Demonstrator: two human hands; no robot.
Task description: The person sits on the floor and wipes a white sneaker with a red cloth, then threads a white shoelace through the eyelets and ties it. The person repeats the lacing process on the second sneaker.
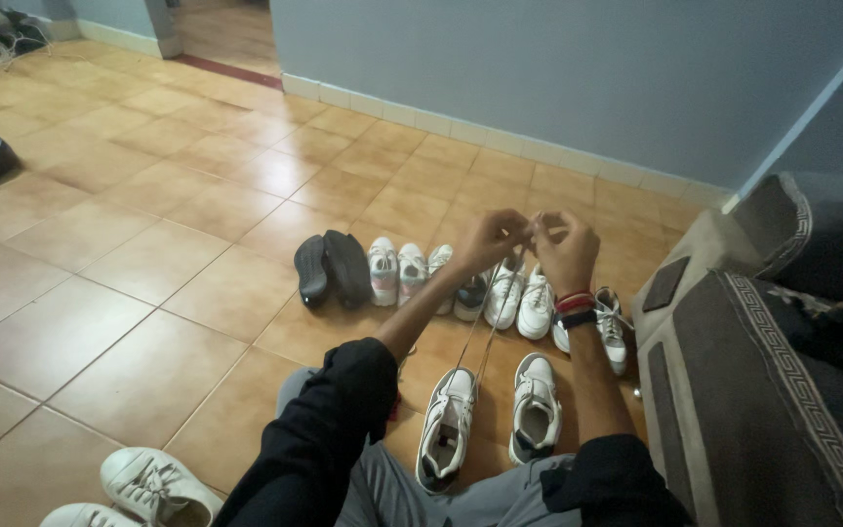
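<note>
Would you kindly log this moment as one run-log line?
left hand: pinching shoelace | right hand: pinching shoelace | lace runs to white sneaker | floor

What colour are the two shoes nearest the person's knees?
White shoes, seen in the head view.

Two hands (529, 244), about eleven shoes (446, 429), one sofa (763, 390).

Glossy terracotta ceramic floor tiles (100, 244), smooth and faintly reflective, under a pair of white leather-look sneakers (490, 415) with thin cloth laces (475, 337). Right of those sneakers, matt dark woven sofa upholstery with pale patterned trim (734, 390). Behind them, matt black rubbery shoes (332, 266).
</note>
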